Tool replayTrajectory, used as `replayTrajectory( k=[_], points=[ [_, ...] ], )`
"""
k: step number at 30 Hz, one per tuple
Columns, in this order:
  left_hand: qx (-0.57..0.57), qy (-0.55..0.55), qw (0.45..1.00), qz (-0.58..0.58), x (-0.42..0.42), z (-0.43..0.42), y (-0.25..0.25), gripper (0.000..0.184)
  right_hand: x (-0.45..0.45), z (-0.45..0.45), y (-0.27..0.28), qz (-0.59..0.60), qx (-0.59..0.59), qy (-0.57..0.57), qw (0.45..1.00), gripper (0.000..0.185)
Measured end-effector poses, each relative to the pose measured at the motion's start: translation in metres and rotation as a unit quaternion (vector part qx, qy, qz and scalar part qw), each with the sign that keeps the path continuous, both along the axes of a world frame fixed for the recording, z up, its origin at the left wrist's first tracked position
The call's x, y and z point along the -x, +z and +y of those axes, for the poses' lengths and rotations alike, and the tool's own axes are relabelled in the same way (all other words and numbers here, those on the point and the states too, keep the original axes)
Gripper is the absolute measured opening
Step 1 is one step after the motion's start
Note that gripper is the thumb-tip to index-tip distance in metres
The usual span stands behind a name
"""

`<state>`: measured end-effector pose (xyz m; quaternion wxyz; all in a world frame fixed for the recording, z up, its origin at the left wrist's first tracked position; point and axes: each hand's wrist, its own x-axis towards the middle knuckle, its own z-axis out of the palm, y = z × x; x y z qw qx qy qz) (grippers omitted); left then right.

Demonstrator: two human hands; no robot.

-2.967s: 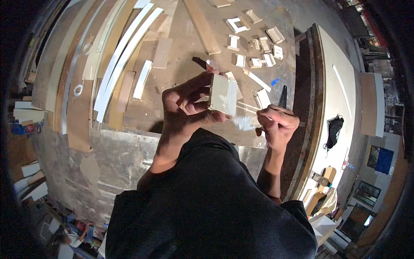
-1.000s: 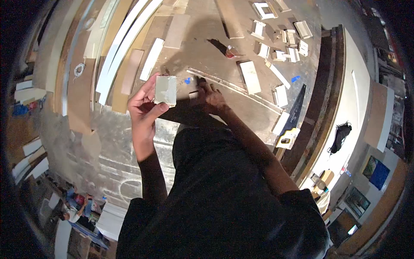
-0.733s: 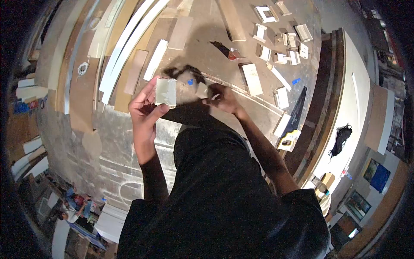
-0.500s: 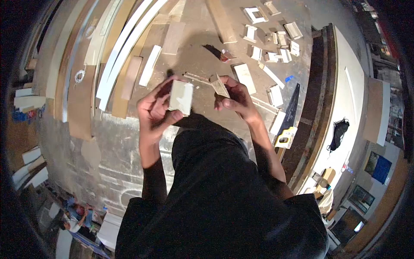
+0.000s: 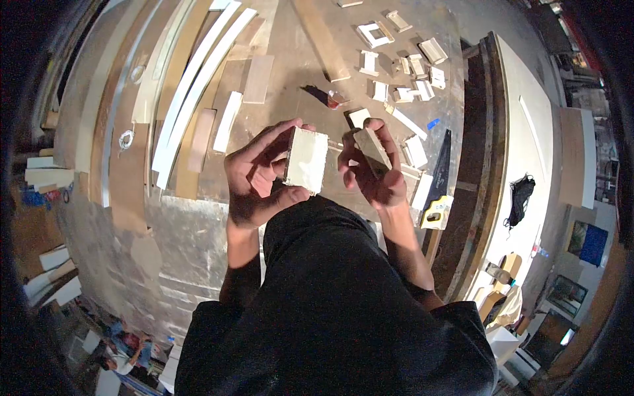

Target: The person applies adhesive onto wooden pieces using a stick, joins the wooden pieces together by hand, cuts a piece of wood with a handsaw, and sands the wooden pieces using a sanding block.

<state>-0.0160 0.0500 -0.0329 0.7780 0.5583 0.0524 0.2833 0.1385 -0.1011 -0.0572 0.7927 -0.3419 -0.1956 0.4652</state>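
Observation:
My left hand [image 5: 261, 173] grips a pale wooden block [image 5: 307, 160] by its edges, its broad face turned up and partly coated with something whitish. To the right, my right hand [image 5: 378, 171] holds a small flat wood piece [image 5: 373, 152], tilted, between thumb and fingers. A gap separates the two pieces. Beyond the hands, a small reddish container [image 5: 335, 99] stands on the work table [image 5: 290, 86]. A thin strip and a pale block [image 5: 358, 119] lie partly hidden behind my right hand.
Long boards and white strips [image 5: 198, 92] lie at the left. Several small wooden assemblies [image 5: 370, 63] are scattered at the upper right. A saw with a yellow handle [image 5: 437, 212] lies near the right edge, beside a raised white board [image 5: 522, 165]. A person [image 5: 125, 360] is at the lower left.
My right hand has picked up the small wood piece from the table and brought it up near the block. My left hand, still holding the block, has moved right.

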Motion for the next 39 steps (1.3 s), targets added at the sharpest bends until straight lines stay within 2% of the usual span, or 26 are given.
replayTrajectory(
  k=[4, 7, 12, 15, 16, 18, 20, 21, 30, 39],
  points=[
    [-0.011, 0.005, 1.0, 0.007, -0.007, -0.002, 0.005, 0.082, 0.0, 0.0, 0.021, -0.032, 0.025, -0.059, 0.997, 0.098],
    [-0.037, 0.006, 0.999, 0.011, -0.013, -0.003, 0.008, 0.081, 0.0, -0.008, 0.033, -0.129, 0.08, -0.1, 0.983, 0.103],
    [-0.063, -0.014, 0.998, -0.003, -0.029, -0.006, 0.012, 0.08, -0.008, -0.019, 0.047, -0.135, 0.132, -0.076, 0.979, 0.103],
    [-0.072, -0.022, 0.997, 0.005, -0.033, -0.006, 0.017, 0.08, -0.009, -0.027, 0.056, -0.239, 0.194, -0.045, 0.95, 0.104],
    [-0.071, -0.022, 0.997, 0.006, -0.034, -0.006, 0.017, 0.08, -0.003, -0.028, 0.076, -0.145, 0.216, -0.035, 0.965, 0.093],
    [-0.083, -0.018, 0.996, -0.005, -0.035, -0.005, 0.016, 0.08, 0.0, -0.028, 0.086, -0.049, 0.236, -0.024, 0.97, 0.083],
    [-0.085, -0.021, 0.996, -0.004, -0.035, -0.003, 0.017, 0.081, -0.003, -0.031, 0.084, -0.313, 0.213, -0.072, 0.923, 0.079],
    [-0.088, -0.024, 0.996, -0.004, -0.035, -0.003, 0.018, 0.081, -0.003, -0.033, 0.086, -0.324, 0.215, -0.064, 0.919, 0.079],
    [-0.115, -0.031, 0.993, -0.019, -0.038, -0.004, 0.02, 0.084, 0.005, -0.033, 0.099, -0.345, 0.217, -0.079, 0.91, 0.08],
    [-0.094, -0.043, 0.995, -0.018, -0.034, -0.004, 0.019, 0.086, 0.01, -0.032, 0.103, -0.35, 0.246, -0.093, 0.899, 0.081]
  ],
)
